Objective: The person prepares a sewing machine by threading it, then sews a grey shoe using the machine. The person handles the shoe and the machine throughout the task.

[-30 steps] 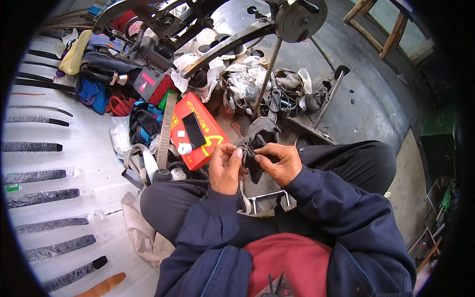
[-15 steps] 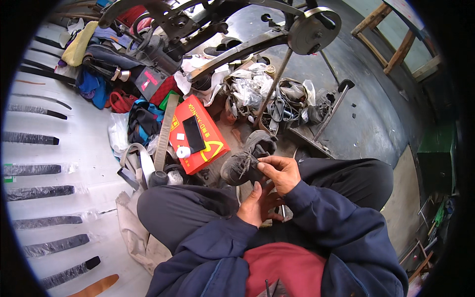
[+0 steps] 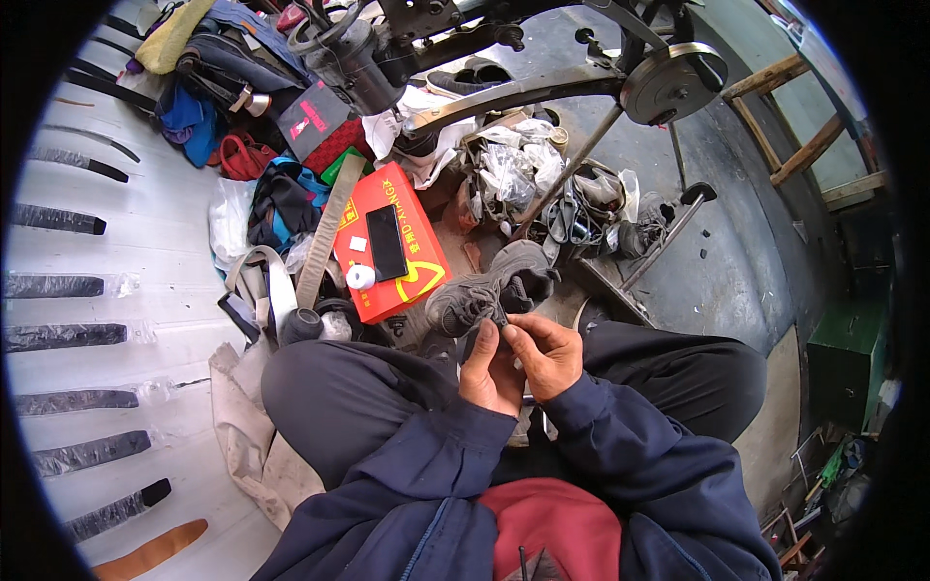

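Note:
A dark grey lace-up shoe [image 3: 465, 302] is in front of me between my knees, its toe to the left and its opening to the far right. My left hand [image 3: 492, 376] is closed at the shoe's near side, thumb up, most of its fingers hidden. Beside it, my right hand [image 3: 548, 356] pinches with thumb and forefinger at the shoe's near edge. The two hands' fingertips almost meet. Whatever is between them is too small or hidden to make out.
Beyond the shoe stand a red box [image 3: 412, 228] bearing a black phone [image 3: 387, 242] and a white spool [image 3: 360, 277], and a black machine with a handwheel [image 3: 674, 85]. A heap of bags and straps [image 3: 523, 165] lies behind. Wrapped dark strips [image 3: 68, 337] line the left.
My left hand has closed and come up to the shoe beside my right hand. My right hand has shifted slightly down. The whole view has shifted a little.

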A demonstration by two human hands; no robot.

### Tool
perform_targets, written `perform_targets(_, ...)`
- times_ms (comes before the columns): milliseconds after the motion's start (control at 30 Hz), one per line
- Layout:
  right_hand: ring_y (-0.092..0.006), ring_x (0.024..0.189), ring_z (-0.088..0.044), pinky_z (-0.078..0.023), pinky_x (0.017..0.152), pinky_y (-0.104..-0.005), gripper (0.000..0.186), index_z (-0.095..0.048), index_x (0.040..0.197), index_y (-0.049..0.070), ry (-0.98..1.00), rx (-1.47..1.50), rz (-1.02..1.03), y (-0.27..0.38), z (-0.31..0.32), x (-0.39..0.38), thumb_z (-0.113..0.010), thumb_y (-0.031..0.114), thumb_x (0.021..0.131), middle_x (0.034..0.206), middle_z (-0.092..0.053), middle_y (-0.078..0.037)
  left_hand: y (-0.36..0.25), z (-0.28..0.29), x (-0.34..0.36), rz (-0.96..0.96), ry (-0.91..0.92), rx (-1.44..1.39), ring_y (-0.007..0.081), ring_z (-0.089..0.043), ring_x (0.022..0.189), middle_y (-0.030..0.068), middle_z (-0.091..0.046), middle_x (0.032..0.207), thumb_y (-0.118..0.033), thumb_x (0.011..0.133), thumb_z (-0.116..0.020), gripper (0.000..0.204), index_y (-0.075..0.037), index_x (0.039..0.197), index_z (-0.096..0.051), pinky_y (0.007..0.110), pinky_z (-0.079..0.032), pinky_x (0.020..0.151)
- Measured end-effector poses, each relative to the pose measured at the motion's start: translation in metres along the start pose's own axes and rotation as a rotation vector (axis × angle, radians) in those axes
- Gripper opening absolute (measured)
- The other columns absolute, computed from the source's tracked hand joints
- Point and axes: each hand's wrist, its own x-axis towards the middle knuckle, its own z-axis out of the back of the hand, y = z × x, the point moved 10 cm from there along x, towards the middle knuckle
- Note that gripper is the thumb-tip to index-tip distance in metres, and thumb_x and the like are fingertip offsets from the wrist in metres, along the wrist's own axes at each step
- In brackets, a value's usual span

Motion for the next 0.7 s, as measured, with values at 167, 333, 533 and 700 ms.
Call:
perform_targets(167, -0.0155, 0.082, -0.067, -0.051, 0.072, -0.0287, 0.018, -0.069, 0.106, -0.007, 0.009, -0.052, 0.025, 0.003, -0.008, 0.005, -0.065, 0.005, 0.093, 0.09, -0.071, -0.014, -0.009, 0.005, 0.01, -0.012, -0.029, 0.0, 0.0199, -0.061, 0.103, 0.0058, -0.066, 0.109, -0.035, 0.093, -0.071, 0.033, -0.007, 0.11, -0.065, 0.034, -0.048, 0.094)
perform_targets(333, -0.0162, 0.083, -0.067, -0.052, 0.073, -0.0292, 0.017, -0.069, 0.106, -0.006, 0.035, -0.069, 0.047, 0.007, -0.014, 0.009, -0.065, 0.004, 0.093, 0.09, -0.071, -0.014, -0.012, 0.009, 0.013, 0.007, -0.035, -0.003, 0.0198, -0.061, 0.102, 0.0058, -0.067, 0.106, -0.026, 0.093, -0.07, 0.025, -0.006, 0.108, -0.065, 0.034, -0.048, 0.094)
perform_targets(533, -0.0152, 0.086, -0.068, -0.053, 0.076, -0.0289, 0.019, -0.069, 0.108, -0.006, 0.008, -0.035, -0.017, -0.004, -0.014, 0.008, -0.064, 0.006, 0.093, 0.093, -0.073, -0.014, -0.015, 0.017, 0.013, -0.026, -0.067, -0.004, 0.0196, -0.062, 0.102, 0.0067, -0.067, 0.107, -0.019, 0.093, -0.066, 0.022, -0.005, 0.111, -0.066, 0.034, -0.048, 0.095)
perform_targets(700, -0.0134, 0.087, -0.068, -0.054, 0.077, -0.0286, 0.021, -0.069, 0.11, -0.005, 0.01, 0.016, -0.072, -0.012, -0.015, 0.007, -0.063, 0.008, 0.095, 0.096, -0.074, -0.013, -0.019, 0.019, 0.016, -0.041, -0.049, 0.073, 0.0197, -0.062, 0.102, 0.0068, -0.068, 0.108, -0.019, 0.094, -0.066, 0.024, -0.005, 0.113, -0.066, 0.034, -0.048, 0.095)
